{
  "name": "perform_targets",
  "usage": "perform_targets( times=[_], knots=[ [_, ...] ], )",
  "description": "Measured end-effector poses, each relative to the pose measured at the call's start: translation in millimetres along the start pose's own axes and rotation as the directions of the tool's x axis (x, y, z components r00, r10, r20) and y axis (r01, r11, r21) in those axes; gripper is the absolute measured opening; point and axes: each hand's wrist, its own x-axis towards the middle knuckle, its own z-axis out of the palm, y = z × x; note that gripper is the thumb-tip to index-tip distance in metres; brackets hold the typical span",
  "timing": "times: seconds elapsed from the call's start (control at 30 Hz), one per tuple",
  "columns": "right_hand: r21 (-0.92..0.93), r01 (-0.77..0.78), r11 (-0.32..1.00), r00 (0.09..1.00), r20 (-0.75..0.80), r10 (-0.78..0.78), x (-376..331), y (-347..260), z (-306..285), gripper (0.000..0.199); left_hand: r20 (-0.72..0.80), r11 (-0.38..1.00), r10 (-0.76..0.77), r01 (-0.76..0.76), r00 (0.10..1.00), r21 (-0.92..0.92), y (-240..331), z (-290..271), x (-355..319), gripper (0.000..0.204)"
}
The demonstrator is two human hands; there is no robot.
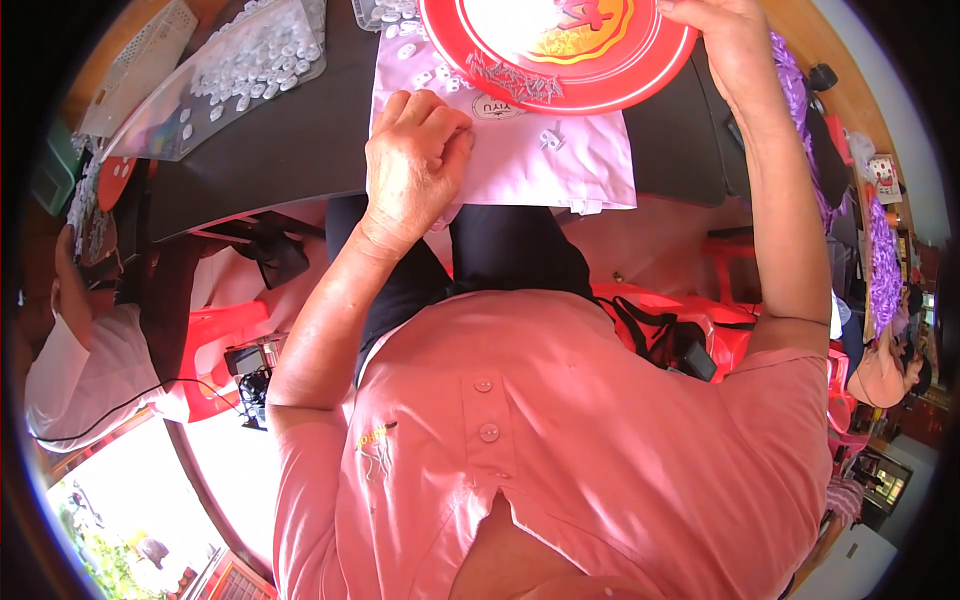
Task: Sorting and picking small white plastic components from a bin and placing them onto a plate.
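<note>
My right hand (732,45) grips the right rim of a round red plate (640,88), thumb over the edge. The plate has a yellow patterned middle and is tilted above the table. Small grey nails (515,80) lie in a heap along its near edge. My left hand (418,160) is over the left part of a pale pink cloth bag (590,175), its fingers curled in. Whatever those fingers hold, if anything, is hidden. Small white plastic clips (551,138) rest on the bag, with more white pieces (425,78) beyond my left hand.
The bag lies on a black table (270,180). A clear bin (165,135) of white plastic pieces stands at the left, beside a white perforated basket (140,60). Another person's arm (72,285) shows at far left. Purple material (885,265) hangs at right.
</note>
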Motion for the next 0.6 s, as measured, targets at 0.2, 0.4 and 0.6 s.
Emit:
perform_targets(
  times=[0.2,0.4,0.6],
  knots=[
    [-0.013,-0.036,0.999,0.999,0.029,0.037,0,-4,3,0.019,0.003,1.0,0.005,-0.005,1.0,0.012,-1,2,-1,0.01],
    [-0.025,-0.001,1.0,0.999,0.049,0.002,7,13,3,0.019,0.106,0.983,0.09,-0.105,0.99,0.149,1,-3,-1,0.014],
    [-0.088,0.033,0.996,0.998,0.047,-0.028,6,3,-7,0.018,0.106,0.977,0.126,-0.141,0.986,0.158,2,1,2,0.013]
  ],
)
